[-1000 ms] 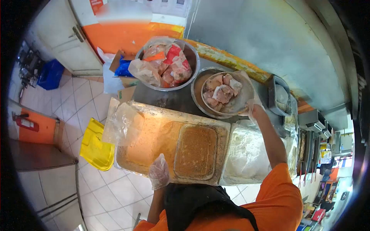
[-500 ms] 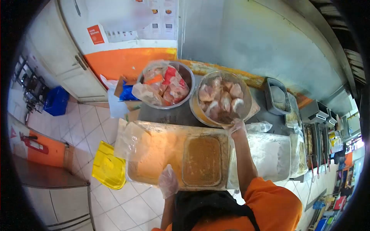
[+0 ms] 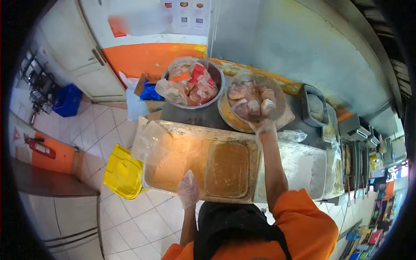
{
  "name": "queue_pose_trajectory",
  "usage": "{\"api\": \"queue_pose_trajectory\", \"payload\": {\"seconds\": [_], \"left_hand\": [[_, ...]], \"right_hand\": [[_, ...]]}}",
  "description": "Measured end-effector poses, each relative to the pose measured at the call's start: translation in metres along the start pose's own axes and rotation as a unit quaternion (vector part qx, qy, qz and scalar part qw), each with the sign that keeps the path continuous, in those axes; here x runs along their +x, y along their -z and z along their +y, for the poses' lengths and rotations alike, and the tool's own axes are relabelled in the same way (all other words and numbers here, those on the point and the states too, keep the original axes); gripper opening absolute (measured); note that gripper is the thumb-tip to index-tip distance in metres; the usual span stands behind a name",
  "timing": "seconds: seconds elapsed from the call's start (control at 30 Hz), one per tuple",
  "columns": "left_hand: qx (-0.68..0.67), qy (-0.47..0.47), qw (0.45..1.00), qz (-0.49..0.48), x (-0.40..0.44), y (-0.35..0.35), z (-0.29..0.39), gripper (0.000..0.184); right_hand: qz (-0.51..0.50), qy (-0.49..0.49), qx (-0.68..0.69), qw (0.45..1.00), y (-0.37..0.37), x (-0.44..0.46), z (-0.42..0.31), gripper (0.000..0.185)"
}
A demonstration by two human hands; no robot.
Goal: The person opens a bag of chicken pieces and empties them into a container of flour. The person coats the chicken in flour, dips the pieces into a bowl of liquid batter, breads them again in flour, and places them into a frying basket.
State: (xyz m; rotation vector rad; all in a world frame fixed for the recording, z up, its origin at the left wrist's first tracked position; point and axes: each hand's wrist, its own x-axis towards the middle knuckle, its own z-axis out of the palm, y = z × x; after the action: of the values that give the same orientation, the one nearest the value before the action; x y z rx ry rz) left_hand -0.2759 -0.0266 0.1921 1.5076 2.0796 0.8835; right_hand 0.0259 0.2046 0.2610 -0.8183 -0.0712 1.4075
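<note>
My right hand (image 3: 265, 128), in a clear plastic glove, grips the near rim of a round sieve (image 3: 279, 97) with several pale raw meat pieces (image 3: 251, 102) in it. The sieve is over a larger metal bowl (image 3: 227, 113) with orange-brown contents. My left hand (image 3: 188, 189), also gloved, is near the front edge of a tray of orange-brown powder (image 3: 173, 171); its fingers look pressed together, and anything in them is hidden. A rectangular mesh basket (image 3: 227, 169) lies in that powder. White flour (image 3: 301, 169) fills the tray on the right.
Behind the trays, a metal bowl (image 3: 221, 82) holds bagged meat (image 3: 197, 86). A grey container (image 3: 314, 106) stands at the back right. A clear bag (image 3: 151, 143) hangs over the left tray edge, by a yellow lid-like object (image 3: 123, 172). A crumpled bag (image 3: 292, 135) lies behind the flour.
My right hand and the sieve moved left from beside the right tray to over the bowl, and the meat pieces shifted inside. The camera view shifted too. My left hand stays by the tray's front edge.
</note>
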Motion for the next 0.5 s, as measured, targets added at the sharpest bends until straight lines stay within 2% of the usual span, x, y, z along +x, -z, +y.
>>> {"api": "queue_pose_trajectory", "payload": {"seconds": [0.03, 0.07, 0.1, 0.2, 0.3, 0.4, 0.5], "left_hand": [[0.025, 0.001, 1.0, 0.008, 0.006, -0.005, -0.008, 0.041], [0.05, 0.002, 0.999, 0.01, 0.007, -0.01, -0.015, 0.041], [0.072, 0.005, 0.997, 0.004, 0.0, -0.012, -0.017, 0.04], [0.04, 0.113, 0.991, -0.057, 0.002, 0.0, 0.009, 0.038], [0.071, 0.001, 0.997, 0.033, -0.004, -0.02, -0.021, 0.038], [0.077, 0.052, 0.996, -0.011, -0.005, -0.008, -0.004, 0.037], [0.07, 0.064, 0.995, -0.012, -0.003, -0.011, -0.009, 0.035]], "right_hand": [[0.002, -0.001, 0.009, 1.0, -0.013, -0.025, -0.004, 0.028], [-0.033, 0.032, 0.055, 0.997, 0.011, 0.005, -0.005, 0.033], [-0.021, 0.04, 0.028, 0.999, 0.033, 0.03, -0.01, 0.033], [0.002, 0.033, -0.03, 0.999, 0.052, 0.058, -0.022, 0.033], [-0.031, 0.011, 0.008, 0.999, 0.019, -0.003, -0.013, 0.033], [-0.018, 0.016, -0.025, 0.999, 0.047, 0.022, -0.013, 0.033], [-0.033, 0.013, -0.05, 0.998, 0.044, 0.024, -0.025, 0.033]]}}
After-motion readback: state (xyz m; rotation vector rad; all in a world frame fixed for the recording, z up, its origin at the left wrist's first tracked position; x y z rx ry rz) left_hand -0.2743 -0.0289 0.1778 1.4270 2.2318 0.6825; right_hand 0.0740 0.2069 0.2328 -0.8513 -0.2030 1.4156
